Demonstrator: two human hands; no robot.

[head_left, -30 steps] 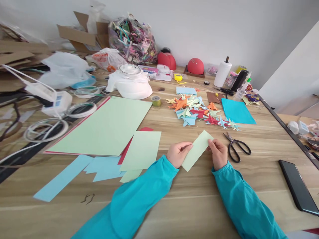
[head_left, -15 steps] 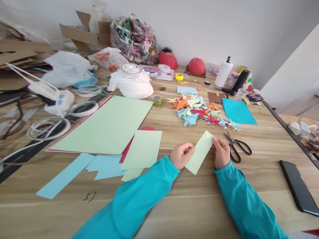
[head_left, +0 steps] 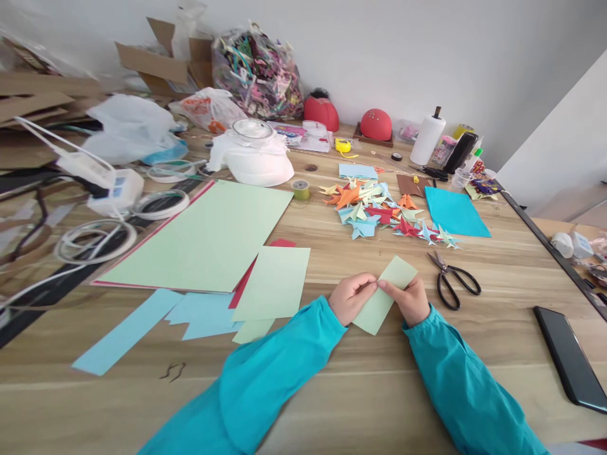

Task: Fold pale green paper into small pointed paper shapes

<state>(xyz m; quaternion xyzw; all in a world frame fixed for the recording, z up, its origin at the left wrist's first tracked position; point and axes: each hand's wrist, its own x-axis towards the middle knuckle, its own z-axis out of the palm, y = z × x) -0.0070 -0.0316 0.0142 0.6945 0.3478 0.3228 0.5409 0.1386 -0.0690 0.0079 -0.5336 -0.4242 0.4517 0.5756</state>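
Between my two hands is a pale green strip of paper [head_left: 377, 311], held tilted above the wooden table. My left hand [head_left: 351, 297] pinches its left edge near the middle. From the other side my right hand [head_left: 408, 299] grips it, the thumb lying across the paper close to the left fingertips. The fingers behind the sheet are hidden. Just right of my right hand lie black-handled scissors [head_left: 450, 278], blades pointing away. Beyond the hands is a pile of folded paper cranes [head_left: 363, 226] in orange, red, blue and green.
Large green sheets [head_left: 203, 234], a smaller green sheet [head_left: 272, 283] and blue paper strips [head_left: 128, 332] lie at left. A phone [head_left: 571, 357] rests at right. Behind the cranes are a turquoise sheet [head_left: 456, 212] and a spool [head_left: 300, 189]. White cables [head_left: 95, 240] coil at far left.
My right hand has slid from the strip's top right corner toward its middle, its thumb now beside my left fingertips. The camera view has shifted slightly.
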